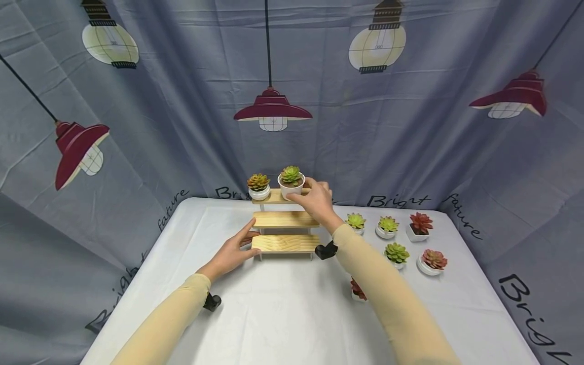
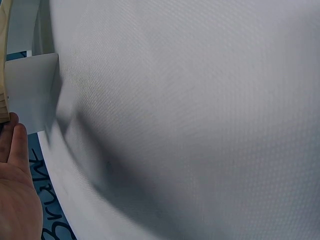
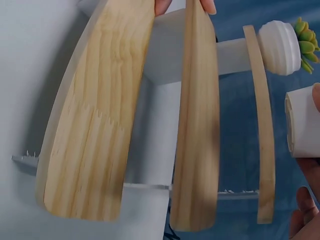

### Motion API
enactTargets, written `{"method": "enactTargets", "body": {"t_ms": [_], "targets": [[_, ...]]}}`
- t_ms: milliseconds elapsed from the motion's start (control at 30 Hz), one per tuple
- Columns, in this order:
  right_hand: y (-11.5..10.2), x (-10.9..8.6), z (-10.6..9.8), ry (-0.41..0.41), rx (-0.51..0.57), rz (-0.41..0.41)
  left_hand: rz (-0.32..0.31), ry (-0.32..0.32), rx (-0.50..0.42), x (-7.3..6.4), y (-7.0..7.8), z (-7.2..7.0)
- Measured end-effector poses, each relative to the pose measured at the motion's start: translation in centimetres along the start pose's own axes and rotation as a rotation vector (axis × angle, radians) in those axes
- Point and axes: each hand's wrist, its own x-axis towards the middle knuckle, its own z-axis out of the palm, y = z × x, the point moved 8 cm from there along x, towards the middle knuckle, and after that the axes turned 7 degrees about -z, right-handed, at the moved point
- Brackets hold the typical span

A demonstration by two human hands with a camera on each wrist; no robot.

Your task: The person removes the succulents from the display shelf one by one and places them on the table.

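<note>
A three-tier wooden display stand with pale boards and white supports stands at the back of the table. My left hand holds its left end, with the thumb at the lowest board and fingers by the middle one; the left wrist view catches fingertips at a board's end. Between thumb and fingers, my right hand pinches a white pot with a green succulent. This pot is just above the top board, with a gap showing in the right wrist view. An orange-yellow succulent in a white pot sits on that board's left end.
Right of the stand, several potted succulents stand on the white table, among them a red one, a pinkish one and a green one. My right sleeve partly covers some. A grey-blue curtain hangs behind.
</note>
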Motion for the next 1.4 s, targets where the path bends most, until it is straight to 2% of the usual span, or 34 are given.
{"method": "enactTargets", "body": {"t_ms": [167,500,667,867,1400], "targets": [[-0.1,-0.3,-1.0,-0.006,0.012,0.007,0.008,-0.002,-0.002,0.0,0.2,0.0],[-0.3,-1.8,-3.5,-0.026,0.062,-0.031,0.004,-0.005,0.003,-0.1,0.3,0.1],[0.4,-2.9,-4.6,-0.06,0.084,-0.016,-0.004,-0.007,0.002,-0.2,0.3,0.1],[1.2,-4.2,-5.9,-0.064,0.113,-0.019,-0.004,-0.003,0.01,-0.2,0.2,0.1],[3.1,-7.4,-8.6,-0.076,0.08,0.045,-0.007,0.008,0.022,-0.3,0.1,0.1]]}}
